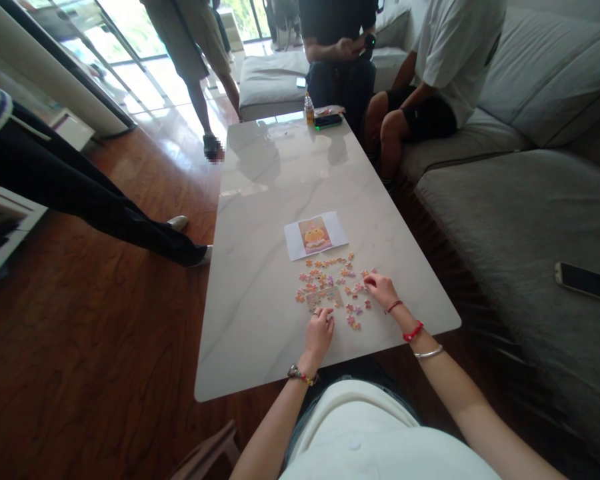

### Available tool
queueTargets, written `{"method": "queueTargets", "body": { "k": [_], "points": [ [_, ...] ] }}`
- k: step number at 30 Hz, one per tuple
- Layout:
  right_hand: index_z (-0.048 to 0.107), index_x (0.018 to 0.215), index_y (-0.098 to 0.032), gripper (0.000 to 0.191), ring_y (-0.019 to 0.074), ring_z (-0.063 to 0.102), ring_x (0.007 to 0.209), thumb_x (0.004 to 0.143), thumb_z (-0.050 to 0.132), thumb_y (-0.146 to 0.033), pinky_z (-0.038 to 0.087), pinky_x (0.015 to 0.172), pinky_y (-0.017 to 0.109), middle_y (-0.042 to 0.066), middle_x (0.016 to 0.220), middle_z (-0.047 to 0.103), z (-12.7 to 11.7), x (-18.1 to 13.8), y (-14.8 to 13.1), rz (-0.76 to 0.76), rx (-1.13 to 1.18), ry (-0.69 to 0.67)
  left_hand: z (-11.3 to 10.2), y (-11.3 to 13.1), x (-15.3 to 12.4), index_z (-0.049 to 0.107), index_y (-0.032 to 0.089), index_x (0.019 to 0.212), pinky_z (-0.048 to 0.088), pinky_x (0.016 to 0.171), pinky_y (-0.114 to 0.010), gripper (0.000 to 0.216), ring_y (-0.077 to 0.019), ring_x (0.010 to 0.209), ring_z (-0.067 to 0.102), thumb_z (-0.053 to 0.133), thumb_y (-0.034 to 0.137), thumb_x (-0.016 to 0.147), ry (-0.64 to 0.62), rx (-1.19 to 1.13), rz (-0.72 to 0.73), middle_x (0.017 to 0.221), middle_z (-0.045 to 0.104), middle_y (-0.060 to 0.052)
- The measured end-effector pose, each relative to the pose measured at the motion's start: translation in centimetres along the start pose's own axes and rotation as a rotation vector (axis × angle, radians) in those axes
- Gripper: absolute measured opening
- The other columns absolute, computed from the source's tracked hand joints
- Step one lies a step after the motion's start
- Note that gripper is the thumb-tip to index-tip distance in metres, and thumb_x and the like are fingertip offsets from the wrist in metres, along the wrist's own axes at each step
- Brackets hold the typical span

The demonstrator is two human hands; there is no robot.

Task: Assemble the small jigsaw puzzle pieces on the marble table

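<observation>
Loose jigsaw puzzle pieces (353, 321), pink, orange and lilac, lie scattered near the front of the white table. Among them is a flat, thin rectangular puzzle tray (310, 303) with some pieces on it. My left hand (321, 328) rests at the tray's lower edge, its fingers curled together; whatever they hold is too small to make out. To the right of the tray, my right hand (381, 291) pinches at a puzzle piece (366, 285) on the right side of the scatter. Beyond the pieces lies a paper sheet (293, 241) printed with an orange cartoon figure.
The marble-look table (250, 293) has a bottle (309, 110) and a dark phone (327, 122) at its far end. A grey sofa (510, 213) runs along the right, with another phone (587, 281) on it. Two people sit beyond the table; others stand at left.
</observation>
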State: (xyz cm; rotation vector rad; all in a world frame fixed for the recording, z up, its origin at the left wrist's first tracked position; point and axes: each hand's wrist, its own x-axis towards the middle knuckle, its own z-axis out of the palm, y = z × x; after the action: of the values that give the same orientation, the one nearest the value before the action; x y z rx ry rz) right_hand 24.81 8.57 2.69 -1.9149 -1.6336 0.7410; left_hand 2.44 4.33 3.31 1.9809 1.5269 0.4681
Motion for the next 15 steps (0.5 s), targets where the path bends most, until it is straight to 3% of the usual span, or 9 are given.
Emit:
{"method": "queueTargets", "body": {
  "k": [4, 6, 11, 15],
  "points": [
    [0.061, 0.075, -0.016, 0.015, 0.0121, 0.057, 0.064, 0.070, 0.047, -0.018, 0.044, 0.061, 0.023, 0.002, 0.072, 0.063, -0.1, 0.0, 0.5, 0.094, 0.163, -0.016, 0.0, 0.1, -0.6, 0.051, 0.020, 0.099, 0.045, 0.073, -0.027, 0.026, -0.0140, 0.083, 0.054, 0.040, 0.016, 0.076, 0.014, 0.066, 0.064, 0.103, 0.051, -0.006],
    [0.062, 0.073, -0.016, 0.015, 0.0120, 0.057, 0.064, 0.069, 0.048, -0.017, 0.044, 0.061, 0.023, 0.002, 0.072, 0.062, -0.2, 0.4, 0.6, 0.123, 0.117, -0.014, -0.1, 0.2, -0.6, 0.051, 0.020, 0.100, 0.046, 0.073, -0.027, 0.028, -0.0148, 0.085, 0.054, 0.041, 0.014, 0.075, 0.021, 0.086, 0.071, 0.105, 0.050, -0.007],
    [0.063, 0.074, -0.015, 0.019, 0.0116, 0.054, 0.071, 0.067, 0.048, -0.008, 0.041, 0.071, 0.022, 0.005, 0.081, 0.057, -0.4, 1.5, -0.2, 0.016, -0.185, -0.005, -0.4, 0.1, 0.1, 0.051, 0.021, 0.101, 0.047, 0.072, -0.028, 0.028, -0.0158, 0.088, 0.052, 0.041, 0.016, 0.076, 0.074, 0.119, 0.053, 0.109, 0.047, -0.007],
    [0.062, 0.076, -0.016, 0.017, 0.0116, 0.053, 0.073, 0.072, 0.046, -0.011, 0.040, 0.071, 0.022, 0.004, 0.080, 0.056, -0.5, 2.1, -0.8, -0.047, -0.178, 0.044, -0.7, -0.7, 0.2, 0.051, 0.021, 0.102, 0.047, 0.076, -0.030, 0.028, -0.0171, 0.093, 0.050, 0.040, 0.017, 0.077, 0.169, 0.120, 0.059, 0.108, 0.047, -0.007]
  ]
}}
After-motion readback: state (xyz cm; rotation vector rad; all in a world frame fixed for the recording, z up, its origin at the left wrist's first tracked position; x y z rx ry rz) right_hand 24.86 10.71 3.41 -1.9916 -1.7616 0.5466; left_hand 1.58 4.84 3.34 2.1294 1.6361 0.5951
